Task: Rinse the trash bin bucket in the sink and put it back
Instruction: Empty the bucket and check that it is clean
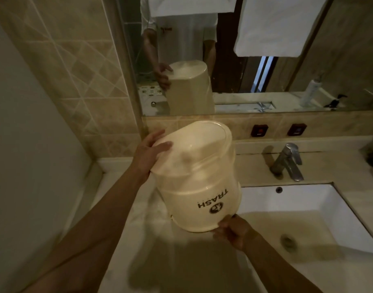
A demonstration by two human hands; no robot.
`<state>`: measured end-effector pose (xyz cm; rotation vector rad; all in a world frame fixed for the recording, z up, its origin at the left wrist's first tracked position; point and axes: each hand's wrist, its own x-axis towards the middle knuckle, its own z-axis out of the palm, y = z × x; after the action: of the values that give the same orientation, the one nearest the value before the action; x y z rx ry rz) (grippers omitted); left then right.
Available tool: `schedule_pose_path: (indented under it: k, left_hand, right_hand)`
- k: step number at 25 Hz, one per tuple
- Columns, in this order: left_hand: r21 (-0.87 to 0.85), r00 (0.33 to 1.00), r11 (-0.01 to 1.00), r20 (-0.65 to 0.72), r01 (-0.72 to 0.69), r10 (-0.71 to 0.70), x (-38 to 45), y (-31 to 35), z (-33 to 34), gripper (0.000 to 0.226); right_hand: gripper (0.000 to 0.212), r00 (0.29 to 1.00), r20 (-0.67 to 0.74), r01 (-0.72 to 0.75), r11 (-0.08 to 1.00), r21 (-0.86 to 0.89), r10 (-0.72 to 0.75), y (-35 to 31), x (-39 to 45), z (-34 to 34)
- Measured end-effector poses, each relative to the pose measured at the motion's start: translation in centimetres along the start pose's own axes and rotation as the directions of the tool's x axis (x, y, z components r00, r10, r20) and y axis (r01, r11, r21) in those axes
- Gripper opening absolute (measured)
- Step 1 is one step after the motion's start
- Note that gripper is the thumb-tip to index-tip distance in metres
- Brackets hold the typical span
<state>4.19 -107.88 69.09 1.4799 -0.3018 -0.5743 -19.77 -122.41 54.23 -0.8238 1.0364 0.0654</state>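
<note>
While both hands are holding it up over the countertop, just left of the sink, the trash bin bucket is sitting upside down in the air: its closed base is facing up and toward the mirror, and its open rim is pointing down toward the camera. The long axis is running roughly vertical w/ a lean, the base end tipping away and a bit left, the rim end coming nearer and lower. Black lettering on the cream side is reading "TRASH", inverted, w/ a small round black logo right under it; the logo's detail is too small to make out. The left hand is gripping the upturned base at its left edge, thumb lying across the top and fingers wrapping the far side. The right hand is pinching the rim at the lower right, fingers curling around the lip. The bucket isn't touching counter or basin. The basin is white and rectangular, w/ a drain at the bottom and an overflow hole on the back wall. A chrome faucet is standing behind the basin, spout pointing at it. Two small dark square plates are sitting on the tiled backsplash; their markings can't be read. The mirror is showing the bucket's reflection, a person's white garment and a hanging white towel.
</note>
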Motion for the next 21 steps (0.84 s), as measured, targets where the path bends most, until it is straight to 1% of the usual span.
schedule_pose_path:
  k: [2,4,8,10,12,17,21]
  left_hand:
    - [0.064,1.0,0.998,0.007,-0.019,0.018,-0.2,-0.1,0.2,0.046]
    - [0.104,1.0,0.995,0.013,0.001,-0.002,-0.1,-0.4,0.6,0.044]
    - [0.171,0.999,0.985,0.041,0.01,-0.017,-0.1,-1.6,1.2,0.046]
    - [0.179,0.998,0.984,0.06,-0.009,-0.002,-0.2,-1.9,1.3,0.044]
    - [0.222,0.997,0.975,0.078,-0.028,0.011,-0.1,-2.0,1.4,0.042]
    - [0.342,0.989,0.937,0.142,-0.073,0.025,-0.5,-1.9,1.8,0.041]
    - [0.367,0.984,0.925,0.173,-0.102,0.04,-0.6,-2.2,1.9,0.042]
  right_hand:
    - [0.033,0.997,-0.058,-0.059,0.994,-0.087,0.054,1.3,0.3,0.1]
    - [0.024,0.99,-0.099,-0.118,0.981,-0.154,0.103,2.0,0.3,0.0]
    - [0.011,0.976,-0.175,-0.165,0.964,-0.208,0.129,2.6,0.6,-0.3]
    - [0.013,0.972,-0.194,-0.177,0.958,-0.224,0.134,2.6,0.9,-0.2]
    - [0.018,0.968,-0.21,-0.188,0.954,-0.233,0.139,2.6,1.3,-0.1]
    - [0.008,0.962,-0.23,-0.208,0.94,-0.269,0.147,3.7,2.2,0.7]
    - [0.004,0.963,-0.255,-0.159,0.942,-0.296,0.083,4.1,2.8,0.6]
